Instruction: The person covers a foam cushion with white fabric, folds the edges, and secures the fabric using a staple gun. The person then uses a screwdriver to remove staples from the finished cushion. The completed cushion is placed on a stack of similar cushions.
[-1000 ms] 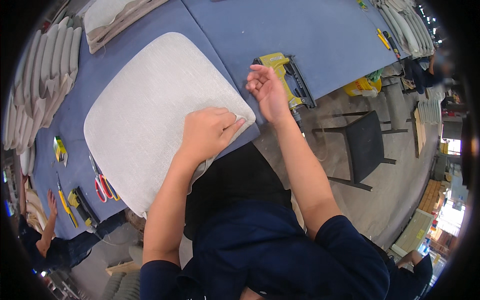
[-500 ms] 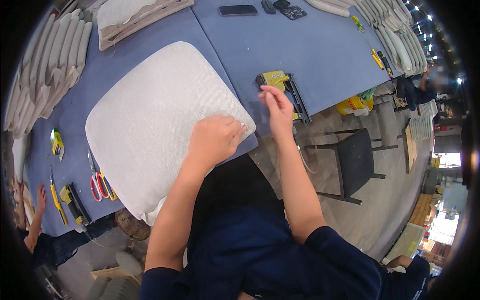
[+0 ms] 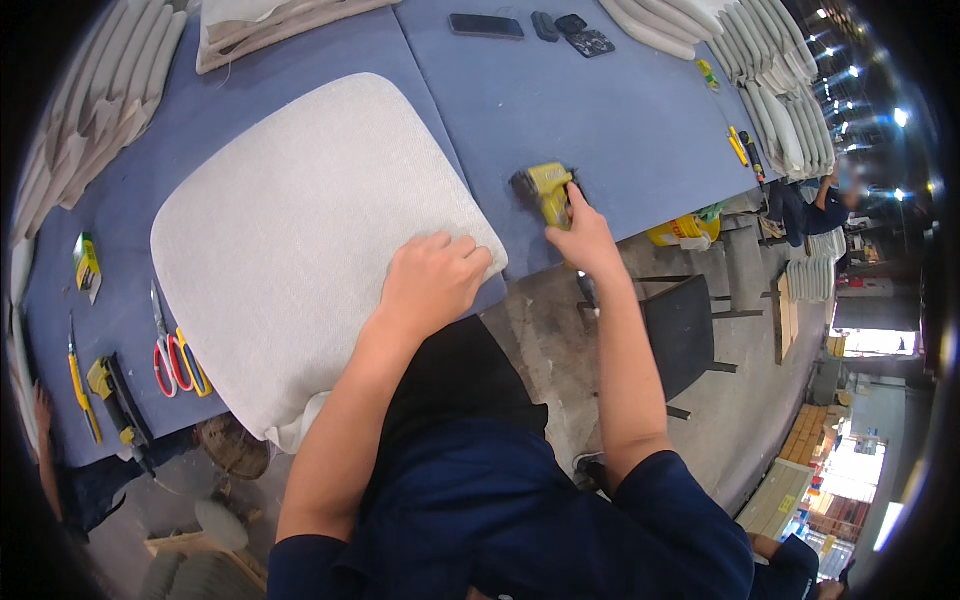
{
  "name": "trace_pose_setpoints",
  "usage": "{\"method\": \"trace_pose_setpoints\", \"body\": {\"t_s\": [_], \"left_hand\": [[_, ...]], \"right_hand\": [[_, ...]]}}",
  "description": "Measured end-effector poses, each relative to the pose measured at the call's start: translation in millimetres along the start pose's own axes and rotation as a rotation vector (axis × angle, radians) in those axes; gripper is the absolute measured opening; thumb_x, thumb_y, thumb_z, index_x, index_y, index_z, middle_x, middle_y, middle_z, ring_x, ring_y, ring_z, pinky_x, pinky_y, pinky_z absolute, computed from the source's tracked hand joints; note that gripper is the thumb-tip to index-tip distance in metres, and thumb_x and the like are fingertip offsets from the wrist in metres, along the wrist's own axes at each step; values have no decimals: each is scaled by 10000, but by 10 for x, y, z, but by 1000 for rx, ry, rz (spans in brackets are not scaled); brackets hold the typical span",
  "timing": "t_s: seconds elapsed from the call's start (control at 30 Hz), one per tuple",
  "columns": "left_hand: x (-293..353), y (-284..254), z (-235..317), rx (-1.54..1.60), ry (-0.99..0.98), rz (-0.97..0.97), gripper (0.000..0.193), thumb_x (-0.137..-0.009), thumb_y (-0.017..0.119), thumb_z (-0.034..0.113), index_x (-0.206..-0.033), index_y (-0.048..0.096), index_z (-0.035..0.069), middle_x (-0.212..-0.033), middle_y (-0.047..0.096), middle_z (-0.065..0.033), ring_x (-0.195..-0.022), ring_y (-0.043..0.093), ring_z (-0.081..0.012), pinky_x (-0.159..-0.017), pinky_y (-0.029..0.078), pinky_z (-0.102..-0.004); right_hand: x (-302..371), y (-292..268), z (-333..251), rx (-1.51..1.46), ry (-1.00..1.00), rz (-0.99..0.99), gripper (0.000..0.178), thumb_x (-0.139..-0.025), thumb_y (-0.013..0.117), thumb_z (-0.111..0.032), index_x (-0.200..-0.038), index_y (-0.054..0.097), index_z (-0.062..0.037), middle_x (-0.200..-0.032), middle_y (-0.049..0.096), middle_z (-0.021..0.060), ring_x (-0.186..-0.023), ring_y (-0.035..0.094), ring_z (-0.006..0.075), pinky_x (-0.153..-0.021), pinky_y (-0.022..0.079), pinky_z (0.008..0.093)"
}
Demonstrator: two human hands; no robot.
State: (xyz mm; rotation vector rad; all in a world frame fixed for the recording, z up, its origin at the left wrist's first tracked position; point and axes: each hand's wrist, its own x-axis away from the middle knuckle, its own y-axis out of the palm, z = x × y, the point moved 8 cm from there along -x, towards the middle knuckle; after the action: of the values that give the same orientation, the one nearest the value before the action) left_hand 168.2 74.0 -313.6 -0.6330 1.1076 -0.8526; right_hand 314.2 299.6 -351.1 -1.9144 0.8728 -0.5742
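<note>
A light beige fabric-covered seat cushion [image 3: 310, 200] lies on the blue-grey table, its near right corner toward me. My left hand [image 3: 435, 280] is closed at that corner, fingers curled over the fabric edge; the pinched part is hidden under the fingers. To the right, my right hand [image 3: 585, 235] is wrapped round the handle of a yellow-and-black staple gun [image 3: 548, 184], whose head points left toward the cushion. Loose fabric [image 3: 295, 425] bunches at the cushion's lower edge, beside my left forearm.
Scissors [image 3: 172, 362], a yellow cutter [image 3: 82, 390] and a second staple gun [image 3: 120, 405] lie left. Stacked grey covers [image 3: 90, 110] stand at the far left. A phone [image 3: 486, 26] lies at the back. A black chair [image 3: 680, 335] stands right. Another person's hand [image 3: 42, 410] shows at the left edge.
My right hand has gone from hovering with bent fingers beside the staple gun to gripping its handle, and the gun has turned. My left hand stays at the cushion's corner.
</note>
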Motion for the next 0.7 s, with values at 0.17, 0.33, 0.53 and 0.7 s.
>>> {"method": "trace_pose_setpoints", "body": {"t_s": [0.17,0.33,0.53,0.7], "left_hand": [[-20,-100,16,-73,-1,15,179,-966,824,242,-824,739,172,-1084,756,22,-1146,722,-266,-1097,534,-567],[-56,-69,-17,2,-36,-10,212,-988,831,261,-837,758,132,-1416,771,8,-1517,587,-325,-1319,317,-698],[-103,-64,12,0,-27,-17,216,-997,828,264,-845,763,127,-1429,772,14,-1523,587,-335,-1315,326,-702],[-134,-56,10,-1,-29,-31,221,-998,828,271,-847,756,126,-1434,772,15,-1524,586,-337,-1311,323,-709]], "right_hand": [[566,-390,-209,-347,150,-228,382,-1036,808,-244,-1283,727,36,-898,730,130,-861,730,249,-801,584,418],[1556,-188,-445,-888,358,-166,252,-1082,796,-200,-1152,755,38,-768,713,28,-662,676,104,-628,557,303],[1765,171,-533,-633,221,-160,227,-1078,786,-71,-1263,757,58,-927,776,37,-653,659,84,-619,584,303],[1671,79,-660,-556,118,-58,264,-976,865,-171,-1118,795,40,-946,843,180,-824,834,328,-761,632,417]]}}
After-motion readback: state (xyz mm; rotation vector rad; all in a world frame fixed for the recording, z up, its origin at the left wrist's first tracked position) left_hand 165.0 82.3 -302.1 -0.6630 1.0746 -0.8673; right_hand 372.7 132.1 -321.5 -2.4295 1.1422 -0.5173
